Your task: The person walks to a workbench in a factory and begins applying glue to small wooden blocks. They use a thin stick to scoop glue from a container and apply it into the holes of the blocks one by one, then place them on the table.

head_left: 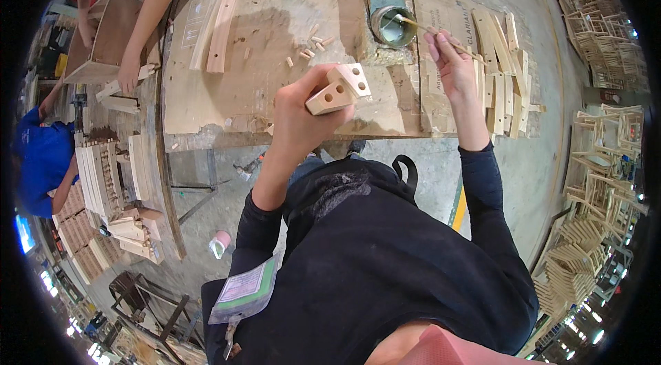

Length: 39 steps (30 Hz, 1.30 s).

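Two wooden pieces point(350, 79) with round holes are held above the table's point(213, 107) near edge by the left hand point(308, 100) — its fingers are wrapped around them. A thin stick point(416, 24) is pinched in the right hand's point(454, 69) fingertips, its tip in a round pot point(395, 42). Small pegs point(328, 41) are scattered ahead; wood strips point(484, 31) are piled rightward.

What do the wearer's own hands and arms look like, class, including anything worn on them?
The left hand and right hand are bare, with no glove visible. The left sleeve and right sleeve are dark, near black, and plain; both stop short of the wrists, the left leaving more forearm uncovered.
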{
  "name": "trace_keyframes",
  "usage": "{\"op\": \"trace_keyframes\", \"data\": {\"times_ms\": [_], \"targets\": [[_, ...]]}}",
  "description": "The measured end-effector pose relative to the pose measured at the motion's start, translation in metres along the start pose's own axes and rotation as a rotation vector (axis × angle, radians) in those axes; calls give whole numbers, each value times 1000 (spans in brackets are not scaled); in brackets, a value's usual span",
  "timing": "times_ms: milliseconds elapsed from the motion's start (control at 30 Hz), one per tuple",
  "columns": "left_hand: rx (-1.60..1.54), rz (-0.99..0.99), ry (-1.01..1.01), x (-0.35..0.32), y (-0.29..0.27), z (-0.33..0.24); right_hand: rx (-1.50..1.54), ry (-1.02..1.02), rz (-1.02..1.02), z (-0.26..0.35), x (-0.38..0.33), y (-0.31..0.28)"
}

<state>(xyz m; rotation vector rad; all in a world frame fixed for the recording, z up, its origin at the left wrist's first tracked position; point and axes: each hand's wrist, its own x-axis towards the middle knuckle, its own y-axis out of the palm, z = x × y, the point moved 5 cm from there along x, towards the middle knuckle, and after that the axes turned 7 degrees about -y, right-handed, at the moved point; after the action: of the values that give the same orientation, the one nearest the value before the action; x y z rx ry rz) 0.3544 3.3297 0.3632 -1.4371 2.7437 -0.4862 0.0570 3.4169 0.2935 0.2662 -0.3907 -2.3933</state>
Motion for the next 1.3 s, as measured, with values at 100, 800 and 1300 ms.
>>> {"op": "trace_keyframes", "data": {"times_ms": [100, 800, 1300], "targets": [[21, 11, -4, 1, -1, 2, -45, 88, -33, 17, 1, -6], [55, 44, 32, 1, -1, -9, -684, -609, 663, 142, -114, 109], [59, 32, 7, -3, -5, -13, -760, -686, 718, 146, -120, 119]]}}
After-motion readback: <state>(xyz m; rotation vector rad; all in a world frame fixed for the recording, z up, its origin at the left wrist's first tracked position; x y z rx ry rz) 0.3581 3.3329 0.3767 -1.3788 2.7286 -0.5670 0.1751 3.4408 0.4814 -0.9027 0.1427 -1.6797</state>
